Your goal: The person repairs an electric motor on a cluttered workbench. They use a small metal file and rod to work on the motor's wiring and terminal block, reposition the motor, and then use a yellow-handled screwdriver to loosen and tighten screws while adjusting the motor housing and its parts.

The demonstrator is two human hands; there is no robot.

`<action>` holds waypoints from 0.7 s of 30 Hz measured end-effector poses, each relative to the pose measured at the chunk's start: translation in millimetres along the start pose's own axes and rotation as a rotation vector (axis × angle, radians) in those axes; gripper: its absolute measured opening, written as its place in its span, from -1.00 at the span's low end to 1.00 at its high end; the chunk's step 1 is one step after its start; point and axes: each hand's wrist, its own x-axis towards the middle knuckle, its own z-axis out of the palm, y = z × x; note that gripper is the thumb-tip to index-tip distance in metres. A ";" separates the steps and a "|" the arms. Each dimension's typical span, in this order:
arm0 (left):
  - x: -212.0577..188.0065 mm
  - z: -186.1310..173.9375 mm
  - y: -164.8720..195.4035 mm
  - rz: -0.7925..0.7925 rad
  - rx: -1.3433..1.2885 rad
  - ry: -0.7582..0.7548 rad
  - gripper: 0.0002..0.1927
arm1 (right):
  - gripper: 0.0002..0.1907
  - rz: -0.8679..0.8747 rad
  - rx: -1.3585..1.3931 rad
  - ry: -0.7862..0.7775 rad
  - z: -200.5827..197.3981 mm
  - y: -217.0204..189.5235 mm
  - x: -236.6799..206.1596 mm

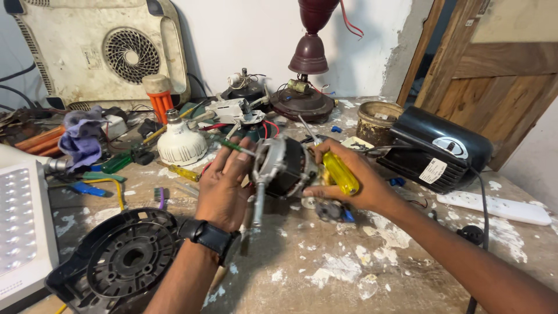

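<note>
A small electric fan motor (285, 167) with a silver end plate and a steel shaft is held above the paint-spattered workbench (325, 267). My left hand (224, 186), with a black watch on the wrist, supports the motor's left end from behind. My right hand (349, 180) grips the motor's right side and also clasps a screwdriver with a yellow handle (340, 171), its metal blade pointing up and to the left. A thin green-handled tool (231, 145) shows just past my left fingertips.
A black round fan housing (125, 259) lies at the near left beside a white LED panel (23, 227). A white bulb (181, 142), an orange-and-white part (159, 96), tools, a purple cloth (81, 139), a maroon fan stand (305, 87), a black appliance (436, 151) and a white power strip (500, 206) crowd the bench.
</note>
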 end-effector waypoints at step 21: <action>-16.5 131.4 53.6 0.274 0.645 -0.041 -0.63 | 0.04 0.149 0.047 0.181 36.7 91.6 -38.6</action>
